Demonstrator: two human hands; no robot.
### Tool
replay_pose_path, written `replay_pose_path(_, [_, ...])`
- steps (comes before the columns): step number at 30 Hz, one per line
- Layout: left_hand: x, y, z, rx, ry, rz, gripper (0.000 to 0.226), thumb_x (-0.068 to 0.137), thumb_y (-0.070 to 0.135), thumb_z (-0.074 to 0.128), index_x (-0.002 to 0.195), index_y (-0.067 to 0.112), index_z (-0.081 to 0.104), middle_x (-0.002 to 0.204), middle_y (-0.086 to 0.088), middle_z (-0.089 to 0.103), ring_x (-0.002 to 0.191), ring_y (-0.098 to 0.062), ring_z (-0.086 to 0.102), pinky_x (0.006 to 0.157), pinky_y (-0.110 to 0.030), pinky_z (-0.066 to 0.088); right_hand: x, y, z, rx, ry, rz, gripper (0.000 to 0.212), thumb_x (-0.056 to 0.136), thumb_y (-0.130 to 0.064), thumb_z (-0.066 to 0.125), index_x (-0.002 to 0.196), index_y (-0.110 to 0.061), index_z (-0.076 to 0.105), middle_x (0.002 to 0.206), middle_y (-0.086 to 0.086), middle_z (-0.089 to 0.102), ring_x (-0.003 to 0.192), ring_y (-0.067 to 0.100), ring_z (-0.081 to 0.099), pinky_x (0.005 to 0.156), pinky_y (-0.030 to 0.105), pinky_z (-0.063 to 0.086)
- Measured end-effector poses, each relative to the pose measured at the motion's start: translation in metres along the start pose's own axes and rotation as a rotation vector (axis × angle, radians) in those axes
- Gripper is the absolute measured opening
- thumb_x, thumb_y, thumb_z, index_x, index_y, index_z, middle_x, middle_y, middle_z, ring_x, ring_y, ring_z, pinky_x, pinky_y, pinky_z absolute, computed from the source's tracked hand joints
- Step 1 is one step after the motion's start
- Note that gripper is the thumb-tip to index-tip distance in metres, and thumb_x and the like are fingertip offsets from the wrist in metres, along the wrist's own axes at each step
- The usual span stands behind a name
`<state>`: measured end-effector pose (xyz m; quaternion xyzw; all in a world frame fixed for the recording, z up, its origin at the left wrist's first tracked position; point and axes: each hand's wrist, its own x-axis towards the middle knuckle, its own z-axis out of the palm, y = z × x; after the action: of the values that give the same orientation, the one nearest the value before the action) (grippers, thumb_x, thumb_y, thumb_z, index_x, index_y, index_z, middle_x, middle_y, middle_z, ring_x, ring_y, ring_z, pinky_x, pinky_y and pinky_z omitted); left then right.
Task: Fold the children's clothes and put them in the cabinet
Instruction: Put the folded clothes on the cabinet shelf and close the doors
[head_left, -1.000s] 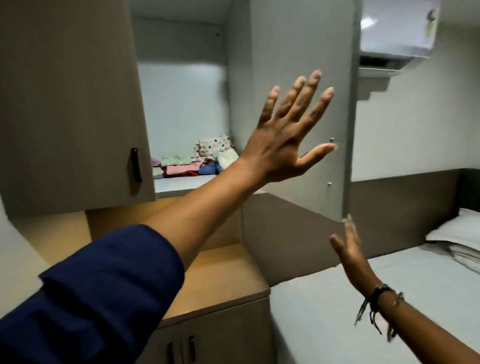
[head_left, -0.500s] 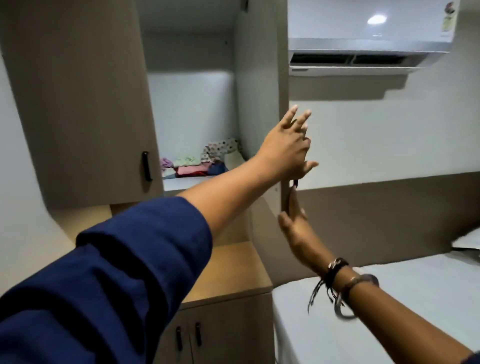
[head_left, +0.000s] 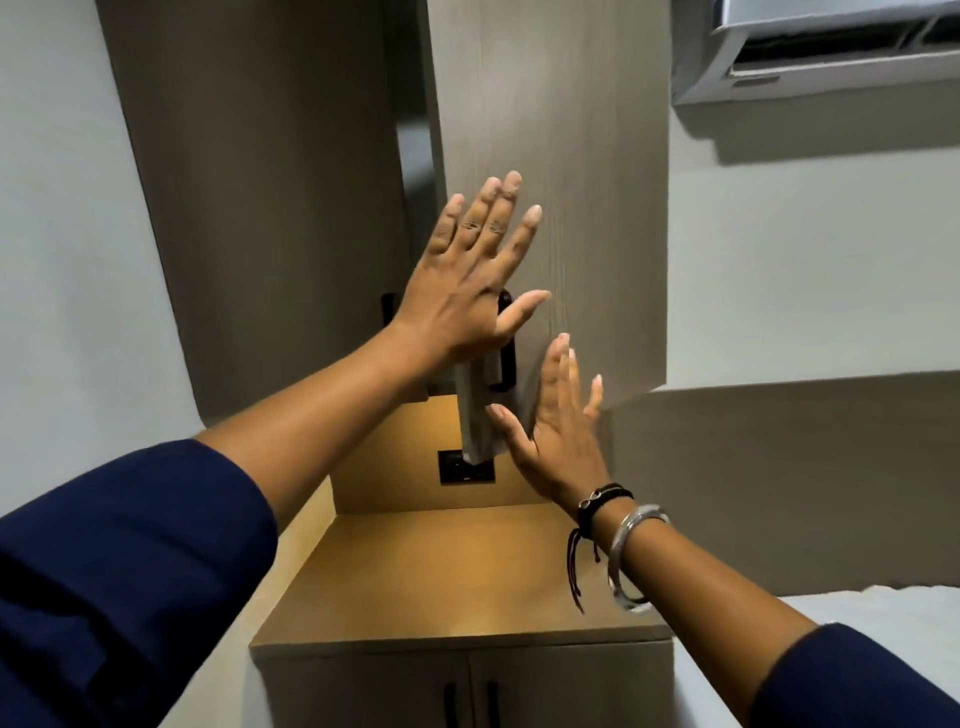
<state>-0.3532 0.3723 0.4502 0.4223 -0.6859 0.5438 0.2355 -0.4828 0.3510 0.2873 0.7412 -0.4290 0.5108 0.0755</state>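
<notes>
Cabinet door (head_left: 550, 156) under both flat hands (head_left: 514, 364)

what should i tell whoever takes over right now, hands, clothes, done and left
Left hand: open, palm flat on the right cabinet door, over its black handle.
Right hand: open, flat against the same door's lower edge.
Clothes: not in view; only a pale strip of cloth hangs below the door's edge.
Done: door nearly shut, a narrow gap remains.
Left: free the cloth if caught, press the door closed.
</notes>
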Motion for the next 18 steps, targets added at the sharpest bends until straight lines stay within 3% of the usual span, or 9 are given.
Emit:
replay_pose_path(4, [-0.007, -0.045, 0.063, -0.012, -0.034, 0.0, 0.076, 0.094, 0.063, 0.02, 0.154, 0.017, 0.013, 0.162, -0.016, 0.006, 0.15, -0.029, 0.001, 0.119, -0.048, -0.002, 0.053, 0.017, 0.045, -0.235, -0.036, -0.056, 0.091, 0.086, -0.078, 0.017, 0.155, -0.024, -0.01, 0.162, 0.01, -0.021, 0.149, 0.028, -0.019, 0.117, 0.063, -0.007])
replay_pose_path(10, [-0.001, -0.081, 0.139, -0.048, 0.041, 0.057, 0.071, 0.095, 0.059, 0.02, 0.152, 0.017, 0.02, 0.16, -0.017, 0.018, 0.149, -0.032, 0.012, 0.118, -0.049, 0.004, 0.108, 0.033, 0.106, -0.412, 0.082, -0.075, 0.101, 0.082, -0.083, 0.027, 0.156, -0.019, 0.003, 0.162, 0.022, -0.005, 0.148, 0.043, -0.007, 0.114, 0.068, 0.002])
replay_pose_path(18, [0.01, -0.101, 0.199, -0.054, -0.016, 0.084, 0.075, 0.095, 0.06, 0.017, 0.153, 0.013, 0.006, 0.162, -0.017, 0.007, 0.15, -0.031, 0.004, 0.121, -0.049, 0.005, 0.139, 0.061, 0.148, -0.538, 0.159, -0.062, 0.098, 0.082, -0.082, 0.029, 0.156, -0.021, 0.009, 0.161, 0.023, 0.007, 0.147, 0.048, 0.002, 0.112, 0.071, 0.003])
